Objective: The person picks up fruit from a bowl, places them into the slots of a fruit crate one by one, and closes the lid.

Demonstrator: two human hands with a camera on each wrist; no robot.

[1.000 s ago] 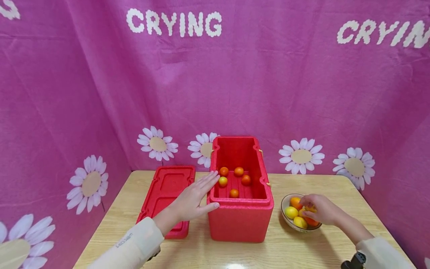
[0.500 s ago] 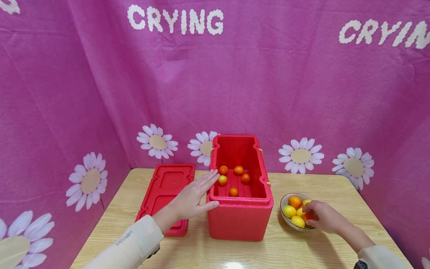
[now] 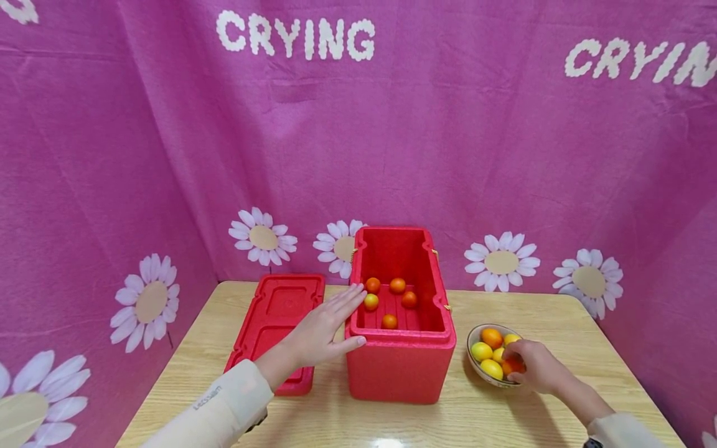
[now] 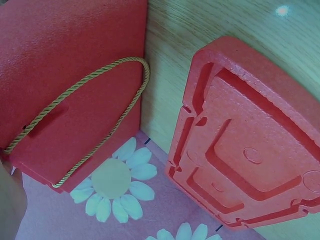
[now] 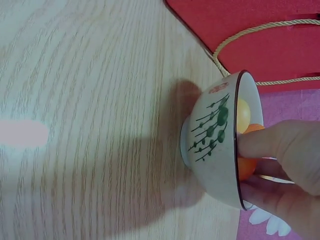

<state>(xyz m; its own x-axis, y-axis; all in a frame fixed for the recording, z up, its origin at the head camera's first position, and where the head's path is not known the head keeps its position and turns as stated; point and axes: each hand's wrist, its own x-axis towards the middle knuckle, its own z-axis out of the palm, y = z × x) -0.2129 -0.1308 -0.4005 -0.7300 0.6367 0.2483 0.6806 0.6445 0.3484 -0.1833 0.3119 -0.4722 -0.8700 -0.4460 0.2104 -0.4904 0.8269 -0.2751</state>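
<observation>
A tall red box (image 3: 400, 370) stands open on the table, with several small round orange-red and yellow fruits on its floor. My left hand (image 3: 322, 330) lies on the box's left rim, fingers straight and thumb toward the front edge. To the right of the box is a white bowl (image 5: 212, 145) with a dark rim and green plant pattern, holding several orange and yellow fruits (image 3: 492, 369). My right hand (image 3: 540, 366) reaches into this bowl from the right, thumb and fingers pinching an orange-red fruit (image 5: 247, 167). The fingertips are partly hidden behind the bowl's rim.
Left of the box a red lid (image 3: 277, 311) lies on the wooden table (image 3: 336, 423). A looped gold cord handle (image 4: 80, 87) hangs on the box's side. Behind everything hangs a purple cloth (image 3: 392, 143) with white daisies and lettering.
My right hand has shifted slightly toward the near right side of the bowl, from a yellow fruit to the orange-red fruit. My left hand stays on the box rim.
</observation>
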